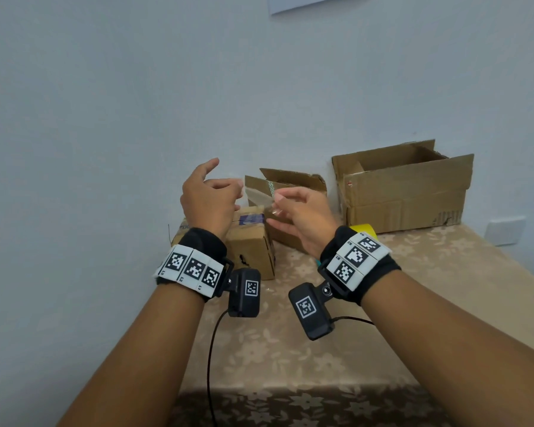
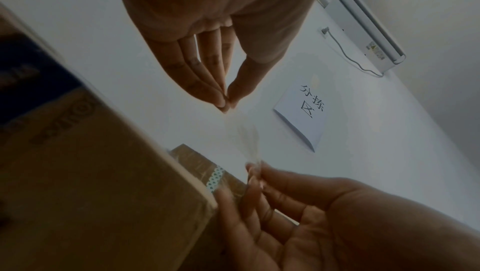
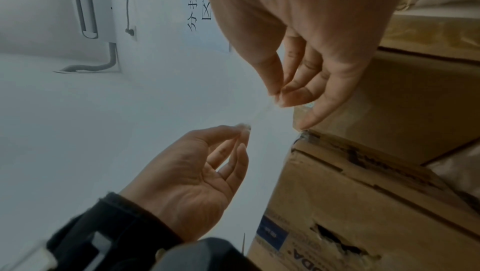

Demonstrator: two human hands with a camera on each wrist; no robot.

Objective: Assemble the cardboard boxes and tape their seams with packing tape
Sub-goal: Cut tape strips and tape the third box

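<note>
A short strip of clear packing tape (image 1: 259, 195) is stretched between my two hands above a small closed cardboard box (image 1: 250, 241). My left hand (image 1: 240, 185) pinches one end with thumb and fingertips. My right hand (image 1: 276, 201) pinches the other end, its remaining fingers spread. In the left wrist view the left hand (image 2: 226, 104) holds the faint tape (image 2: 244, 138) and the right hand (image 2: 253, 170) takes its far end beside the box (image 2: 91, 172). The right wrist view shows the right hand (image 3: 278, 97), the tape (image 3: 259, 113), the left hand (image 3: 242, 131) and the box (image 3: 350, 203).
A medium open box (image 1: 293, 181) with patterned tape stands behind the small one. A large open box (image 1: 404, 192) sits at the back right against the wall. A yellow tape roll (image 1: 364, 231) lies behind my right wrist. The table (image 1: 290, 365) has a floral cloth.
</note>
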